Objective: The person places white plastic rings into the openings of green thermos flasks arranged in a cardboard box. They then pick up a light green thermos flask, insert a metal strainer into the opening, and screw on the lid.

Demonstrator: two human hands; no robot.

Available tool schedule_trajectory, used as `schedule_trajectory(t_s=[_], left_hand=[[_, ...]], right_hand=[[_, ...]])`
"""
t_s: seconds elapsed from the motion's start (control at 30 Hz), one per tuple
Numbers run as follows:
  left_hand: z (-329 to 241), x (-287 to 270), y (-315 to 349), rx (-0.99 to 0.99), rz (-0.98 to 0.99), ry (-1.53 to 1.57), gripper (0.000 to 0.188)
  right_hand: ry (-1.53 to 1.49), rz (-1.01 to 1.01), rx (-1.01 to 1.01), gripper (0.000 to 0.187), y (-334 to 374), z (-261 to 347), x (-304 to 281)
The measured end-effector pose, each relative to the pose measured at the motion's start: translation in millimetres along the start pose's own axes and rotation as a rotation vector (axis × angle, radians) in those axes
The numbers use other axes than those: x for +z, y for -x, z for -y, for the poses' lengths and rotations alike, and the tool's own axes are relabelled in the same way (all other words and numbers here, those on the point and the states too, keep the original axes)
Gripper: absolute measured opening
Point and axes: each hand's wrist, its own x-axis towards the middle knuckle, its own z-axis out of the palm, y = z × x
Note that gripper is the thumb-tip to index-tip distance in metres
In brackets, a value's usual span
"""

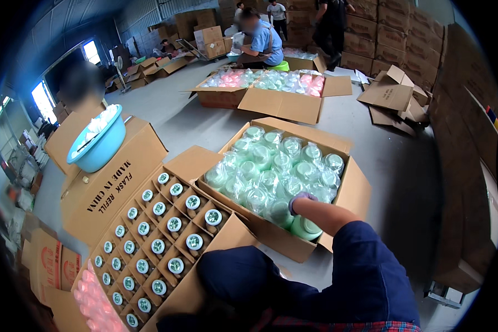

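Observation:
My right hand (301,202), in a pale purple glove, reaches to the near edge of a cardboard box (357,196). It touches the bagged green containers (279,213) there, and its fingers are mostly hidden among them. Just below the hand, a green container (305,227) shows its smooth rounded top. Clear plastic film covers most of the other containers. To the left stands a carton (227,235) divided by cardboard, its cells holding several bottle-like pieces (175,265) with pale rims and shiny green mouths. My left hand is out of sight.
A blue basin (108,149) with white items sits on the carton's raised flap. Pink wrapped pieces (94,296) lie at lower left. Farther off are boxes of pink and green goods (221,99), a person in blue (268,44), flattened cardboard (393,97) and stacked cartons (393,27).

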Motion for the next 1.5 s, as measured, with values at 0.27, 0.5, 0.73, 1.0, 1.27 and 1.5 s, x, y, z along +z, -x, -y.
schedule_trajectory(t_s=[0.27,0.5,0.73,1.0,1.27,1.5], left_hand=[[-32.3,3.5,9.9,0.083,0.013,0.054,0.032],[-145.5,58.8,-2.9,0.362,0.131,0.259,0.028],[-162.3,96.4,-23.0,0.49,0.12,0.497,0.041],[-115.8,98.6,12.0,0.307,0.129,0.404,0.01],[-110.6,80.0,-8.1,0.426,0.366,0.322,0.036],[-127.7,104.9,-4.4,0.385,0.239,0.373,0.027]], right_hand=[[-0.487,-0.41,-0.381,0.031,144.4,-125.4,-47.1],[-1.145,-0.829,-0.749,0.038,299.4,-101.8,-73.1],[-1.132,-0.659,-1.421,0.028,367.4,118.8,4.5],[-1.641,-0.808,-1.244,0.027,365.1,95.7,24.4],[-1.081,0.093,-1.514,0.061,340.0,-18.3,160.2],[-1.156,0.002,-1.143,0.084,298.7,-52.5,85.8]])
